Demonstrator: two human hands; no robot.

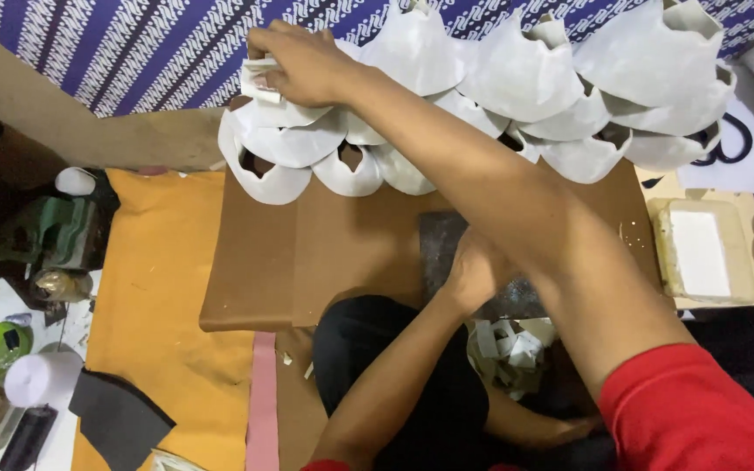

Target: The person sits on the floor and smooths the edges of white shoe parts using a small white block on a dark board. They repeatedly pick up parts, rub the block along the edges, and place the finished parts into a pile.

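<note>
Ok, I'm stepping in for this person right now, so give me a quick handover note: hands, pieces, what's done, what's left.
Right hand: reached out to the far left end of the stacked white curved pieces, pressing a small white piece onto the stack.
Left hand: resting on the dark slab on the brown board; whether it grips anything cannot be told.
Done: many white pieces are lined up in overlapping rows along the board's far edge.
Left: white scraps lie near the lap.
</note>
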